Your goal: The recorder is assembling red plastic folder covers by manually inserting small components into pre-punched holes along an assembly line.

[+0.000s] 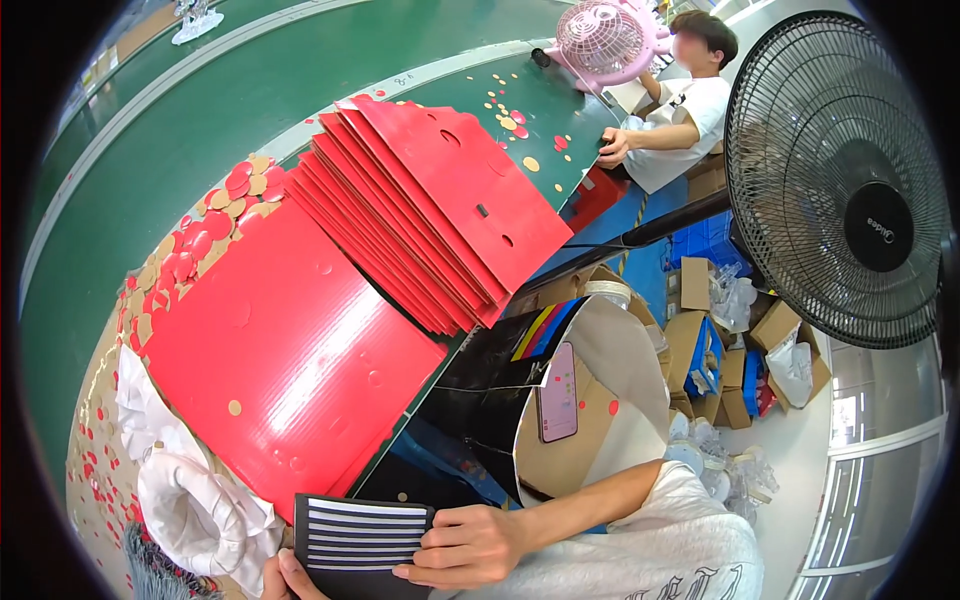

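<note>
At the lower edge, both hands hold a black rectangular sheet [350, 584] with several white stripes across it. My right hand [470, 545] grips its right side, fingers curled over the front. My left hand [283, 578] pinches the lower left edge and is partly cut off by the picture rim. Just beyond the sheet lies a flat, glossy red sheet [270, 340] with round outlines pressed into it and one tan disc on top. A fanned stack of red cardboard sheets [470, 190] leans on the far side of it.
Loose red and tan discs [205, 235] cover the green table [260, 80] edge. White cloth [190, 510] bunches at left. A phone [558, 395] rests inside a large open container [640, 360]. A black fan [830, 190], cardboard boxes [690, 350] and a co-worker [685, 110] near a pink fan [600, 42] are at right.
</note>
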A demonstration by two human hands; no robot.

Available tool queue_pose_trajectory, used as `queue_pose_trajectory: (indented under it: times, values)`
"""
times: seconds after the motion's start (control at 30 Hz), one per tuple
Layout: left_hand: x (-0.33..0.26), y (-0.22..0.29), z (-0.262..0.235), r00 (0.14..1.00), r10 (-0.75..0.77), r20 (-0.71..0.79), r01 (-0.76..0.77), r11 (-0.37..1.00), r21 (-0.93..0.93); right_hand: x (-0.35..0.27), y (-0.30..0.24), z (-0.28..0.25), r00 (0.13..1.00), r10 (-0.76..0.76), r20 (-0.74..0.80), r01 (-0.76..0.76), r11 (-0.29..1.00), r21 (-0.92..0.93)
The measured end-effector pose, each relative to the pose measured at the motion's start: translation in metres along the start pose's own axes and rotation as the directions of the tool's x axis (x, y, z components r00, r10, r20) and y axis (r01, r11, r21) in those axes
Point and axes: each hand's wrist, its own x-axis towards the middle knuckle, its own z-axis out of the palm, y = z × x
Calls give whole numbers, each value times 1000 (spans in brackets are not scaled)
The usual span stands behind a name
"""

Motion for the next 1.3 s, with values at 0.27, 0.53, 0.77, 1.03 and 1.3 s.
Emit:
queue_pose_trajectory:
  times: [0.27,0.53,0.77,1.03,1.3]
  values:
    - [-3,-8,0,995,21,-97,-23,1000,-20,3,0,-2,994,18,109,-22,999,33]
    - [-6,-6,6,986,155,-54,-149,984,94,5,-1,-3,942,276,189,-325,891,318]
    - [-7,-12,12,980,201,-9,-201,976,-84,5,1,-7,935,214,283,-298,906,302]
    - [-5,-14,10,986,166,-23,-167,981,-102,7,0,-14,985,69,161,-103,972,213]
    - [-6,-19,11,960,279,-34,-281,953,-110,1,-4,-11,974,91,209,-149,948,280]
